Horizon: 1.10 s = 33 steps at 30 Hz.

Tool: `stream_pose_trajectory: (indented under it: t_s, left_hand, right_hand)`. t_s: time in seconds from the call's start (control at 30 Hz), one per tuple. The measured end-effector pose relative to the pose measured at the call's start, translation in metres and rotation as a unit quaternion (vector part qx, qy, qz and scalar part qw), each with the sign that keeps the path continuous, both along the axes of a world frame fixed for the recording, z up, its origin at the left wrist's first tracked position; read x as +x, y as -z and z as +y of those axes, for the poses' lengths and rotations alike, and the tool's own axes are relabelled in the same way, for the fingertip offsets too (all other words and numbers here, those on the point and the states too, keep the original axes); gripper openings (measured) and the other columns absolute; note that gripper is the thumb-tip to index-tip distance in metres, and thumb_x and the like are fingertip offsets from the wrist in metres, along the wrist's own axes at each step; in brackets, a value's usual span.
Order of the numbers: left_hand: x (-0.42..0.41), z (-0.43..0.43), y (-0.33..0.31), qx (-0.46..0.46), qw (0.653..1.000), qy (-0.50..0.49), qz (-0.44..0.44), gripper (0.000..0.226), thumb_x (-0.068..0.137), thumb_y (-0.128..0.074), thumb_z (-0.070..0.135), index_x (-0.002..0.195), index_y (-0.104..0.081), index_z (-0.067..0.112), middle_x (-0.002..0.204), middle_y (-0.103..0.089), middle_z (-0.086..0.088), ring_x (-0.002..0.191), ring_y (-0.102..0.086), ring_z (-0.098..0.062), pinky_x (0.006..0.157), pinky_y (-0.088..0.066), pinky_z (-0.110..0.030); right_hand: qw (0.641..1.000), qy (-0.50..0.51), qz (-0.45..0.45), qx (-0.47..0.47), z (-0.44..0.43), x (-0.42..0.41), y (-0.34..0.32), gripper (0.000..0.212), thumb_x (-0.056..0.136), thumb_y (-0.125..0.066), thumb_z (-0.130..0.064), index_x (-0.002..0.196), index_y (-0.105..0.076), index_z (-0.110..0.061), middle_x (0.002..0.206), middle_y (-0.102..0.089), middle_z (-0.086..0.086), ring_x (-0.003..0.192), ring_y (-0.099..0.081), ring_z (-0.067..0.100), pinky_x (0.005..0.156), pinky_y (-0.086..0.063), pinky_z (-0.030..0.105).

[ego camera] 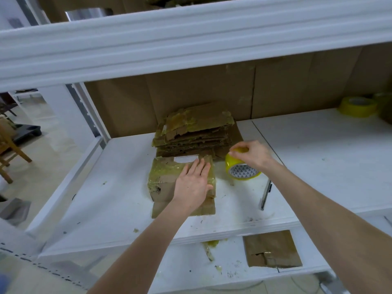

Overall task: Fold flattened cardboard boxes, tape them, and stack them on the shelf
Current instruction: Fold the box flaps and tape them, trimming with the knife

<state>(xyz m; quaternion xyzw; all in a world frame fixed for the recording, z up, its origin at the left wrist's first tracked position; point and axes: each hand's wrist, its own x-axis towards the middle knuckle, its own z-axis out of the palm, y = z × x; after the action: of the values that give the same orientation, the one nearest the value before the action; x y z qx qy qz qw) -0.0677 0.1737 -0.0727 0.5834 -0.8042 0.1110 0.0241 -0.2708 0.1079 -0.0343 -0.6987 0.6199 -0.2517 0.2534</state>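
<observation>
A left hand [194,183] lies flat, fingers straight, on a small brown tape-wrapped cardboard box [163,179], hiding its right half. The box sits mid-way along the white metal shelf [118,209], long axis near to far. Just right, the right hand [252,154] grips a yellow tape roll [241,170] from above, core facing near.

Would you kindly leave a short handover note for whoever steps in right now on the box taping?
Left hand: flat, fingers straight, pressing on top of the folded box.
Right hand: grips the yellow tape roll, which stands on the shelf just right of the box.
Stack of flattened cardboard: directly behind the box.
Spare tape roll: far right, at the back.
Done: this box is folded and has tape across its top.
Left: check its seal, stack it, then fold and tape the flattened pile.
</observation>
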Motion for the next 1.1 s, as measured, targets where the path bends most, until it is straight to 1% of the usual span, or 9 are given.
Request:
stream_pose_trajectory:
  t_s: [0.17, 0.3, 0.63, 0.8, 0.93, 1.0, 1.03, 1.07, 1.1]
  left_hand:
    - [-0.006, -0.002, 0.001, 0.006, 0.999, -0.007, 0.038, 0.075, 0.096, -0.04, 0.049, 0.152, -0.007, 0.013, 0.159, -0.013, -0.01, 0.146, -0.016, -0.025, 0.118, -0.015, -0.037]
    - [-0.007, -0.003, 0.003, 0.015, 1.0, -0.004, 0.018, 0.074, 0.098, -0.035, 0.051, 0.153, -0.001, 0.014, 0.161, -0.006, -0.005, 0.146, -0.014, -0.027, 0.118, -0.017, -0.04]
    - [-0.011, -0.001, -0.007, 0.037, 0.999, -0.015, 0.019, 0.074, 0.096, -0.044, 0.049, 0.153, -0.006, 0.023, 0.16, -0.009, 0.003, 0.146, -0.014, -0.022, 0.117, -0.02, -0.034]
    - [-0.019, -0.002, -0.016, 0.07, 0.996, -0.056, 0.028, 0.075, 0.093, -0.051, 0.048, 0.152, -0.009, 0.029, 0.16, -0.011, 0.005, 0.146, -0.013, -0.018, 0.118, -0.02, -0.038]
    - [-0.035, 0.007, -0.015, 0.039, 0.994, -0.093, 0.035, 0.068, 0.093, -0.056, 0.03, 0.151, -0.02, 0.026, 0.158, -0.019, -0.002, 0.147, -0.012, -0.021, 0.119, -0.015, -0.041]
    - [-0.048, 0.014, -0.012, -0.054, 0.995, -0.067, 0.042, 0.056, 0.083, -0.063, 0.012, 0.137, -0.049, 0.016, 0.144, -0.045, -0.01, 0.136, -0.039, -0.027, 0.11, -0.034, -0.042]
    - [-0.057, 0.017, -0.008, -0.107, 0.991, -0.048, 0.066, 0.046, 0.074, -0.065, 0.005, 0.119, -0.065, 0.012, 0.126, -0.06, -0.012, 0.117, -0.057, -0.029, 0.095, -0.048, -0.042]
    - [-0.068, 0.02, -0.001, -0.148, 0.985, -0.028, 0.09, 0.036, 0.067, -0.064, 0.004, 0.101, -0.071, 0.011, 0.106, -0.068, -0.01, 0.095, -0.066, -0.028, 0.077, -0.054, -0.038]
    - [-0.081, 0.024, 0.004, -0.161, 0.982, -0.019, 0.101, 0.027, 0.064, -0.064, 0.008, 0.089, -0.073, 0.013, 0.093, -0.07, -0.006, 0.08, -0.066, -0.025, 0.067, -0.054, -0.034]
  right_hand:
    - [0.999, -0.02, 0.024, 0.023, -0.003, 0.005, 0.01, 0.023, 0.094, -0.055, -0.044, 0.109, -0.066, -0.032, 0.115, -0.064, 0.001, 0.097, -0.063, 0.025, 0.077, -0.046, 0.029]
    - [0.999, -0.027, 0.038, 0.024, -0.005, 0.002, 0.011, 0.023, 0.095, -0.052, -0.044, 0.112, -0.064, -0.033, 0.119, -0.062, 0.002, 0.104, -0.055, 0.021, 0.082, -0.047, 0.032]
    - [0.997, -0.05, 0.049, 0.035, -0.01, -0.007, 0.009, 0.015, 0.093, -0.053, -0.044, 0.104, -0.063, -0.041, 0.125, -0.059, 0.003, 0.111, -0.053, 0.024, 0.086, -0.045, 0.035]
    - [0.995, -0.086, 0.034, 0.033, -0.011, -0.016, 0.008, 0.028, 0.093, -0.053, -0.048, 0.115, -0.064, -0.034, 0.123, -0.06, 0.001, 0.113, -0.054, 0.023, 0.084, -0.043, 0.032]
    - [0.982, -0.17, -0.037, 0.076, -0.018, -0.021, 0.001, 0.029, 0.095, -0.057, -0.034, 0.121, -0.066, -0.024, 0.129, -0.06, 0.002, 0.11, -0.053, 0.015, 0.089, -0.04, 0.026]
    - [0.977, -0.188, -0.057, 0.083, -0.021, -0.021, -0.001, 0.027, 0.094, -0.06, -0.025, 0.12, -0.067, -0.021, 0.126, -0.062, 0.002, 0.106, -0.054, 0.011, 0.089, -0.041, 0.024]
    - [0.979, -0.182, -0.059, 0.075, -0.024, -0.021, 0.0, 0.026, 0.093, -0.061, -0.023, 0.118, -0.068, -0.02, 0.123, -0.063, 0.002, 0.106, -0.055, 0.012, 0.091, -0.042, 0.024]
    - [0.981, -0.17, -0.062, 0.065, -0.028, -0.022, 0.002, 0.024, 0.092, -0.062, -0.022, 0.115, -0.07, -0.019, 0.122, -0.065, 0.002, 0.108, -0.057, 0.014, 0.094, -0.044, 0.026]
    - [0.984, -0.158, -0.064, 0.057, -0.031, -0.023, 0.004, 0.023, 0.091, -0.063, -0.021, 0.112, -0.071, -0.019, 0.121, -0.066, 0.002, 0.11, -0.059, 0.016, 0.097, -0.045, 0.029]
